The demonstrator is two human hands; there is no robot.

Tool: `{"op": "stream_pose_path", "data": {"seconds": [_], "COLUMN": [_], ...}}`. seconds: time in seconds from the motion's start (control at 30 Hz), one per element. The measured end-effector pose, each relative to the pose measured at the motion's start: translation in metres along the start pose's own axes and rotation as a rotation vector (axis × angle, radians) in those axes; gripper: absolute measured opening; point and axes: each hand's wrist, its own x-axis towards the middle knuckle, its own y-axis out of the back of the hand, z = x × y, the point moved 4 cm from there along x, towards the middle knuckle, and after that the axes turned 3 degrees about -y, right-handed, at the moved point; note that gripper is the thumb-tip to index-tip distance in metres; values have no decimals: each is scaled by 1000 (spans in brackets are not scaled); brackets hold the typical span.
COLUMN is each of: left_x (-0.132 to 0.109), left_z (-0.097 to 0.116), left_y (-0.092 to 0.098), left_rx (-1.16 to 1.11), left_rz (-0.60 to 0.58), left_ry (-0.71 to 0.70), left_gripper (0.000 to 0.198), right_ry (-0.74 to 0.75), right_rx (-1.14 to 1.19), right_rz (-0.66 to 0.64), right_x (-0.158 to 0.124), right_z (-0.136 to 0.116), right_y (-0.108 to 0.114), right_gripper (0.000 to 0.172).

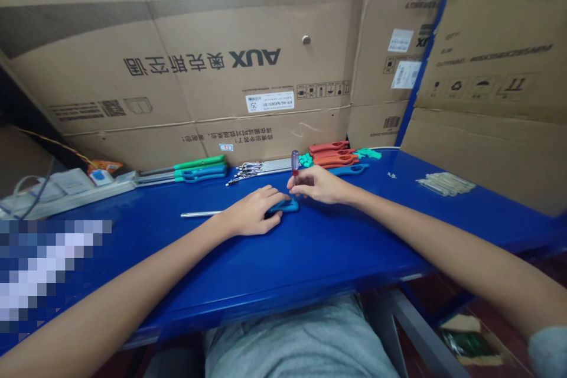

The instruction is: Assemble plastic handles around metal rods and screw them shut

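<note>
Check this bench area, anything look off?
The big carton behind the blue bench is upside down: its AUX lettering reads inverted. Nothing on the bench looks spilled or damaged from this view.

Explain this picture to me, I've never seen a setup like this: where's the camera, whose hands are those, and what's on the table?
There is no machine here, just one person working with bare hands. The picture comes from a camera worn on that person's head, looking forward and down, so the left hand and the right hand are their own. The surface is a blue table, backed by cardboard boxes. The right hand pinches a small red-handled screwdriver upright. The left hand lies over a blue-handled tool with a long metal shaft. Farther back lie green-handled tools, a bundle of metal rods and orange-red-handled tools.
</note>
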Motion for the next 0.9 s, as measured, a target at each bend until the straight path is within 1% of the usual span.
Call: {"op": "stream_pose_path", "data": {"seconds": [0.1,0.2,0.33,0.47,0.8,0.9], "left_x": [0,0,0,0,0,1], "left_z": [0,1,1,1,0,0], "left_y": [0,0,1,1,0,0], "left_rx": [0,0,-1,-3,-4,-10], "left_rz": [-2,-1,0,4,12,10], "left_ry": [1,4,5,12,15,14], "left_gripper": [37,37,36,35,32,32], "right_ry": [-33,-22,26,74,89,83], "right_rx": [21,11,-32,-122,-310,-329], "right_rz": [-41,-43,10,89,188,181], "right_x": [0,0,1,1,0,0], "right_z": [2,2,2,2,8,7], "right_y": [0,-1,-2,-2,-4,-6], "right_gripper": [9,7,6,10,26,27]}}
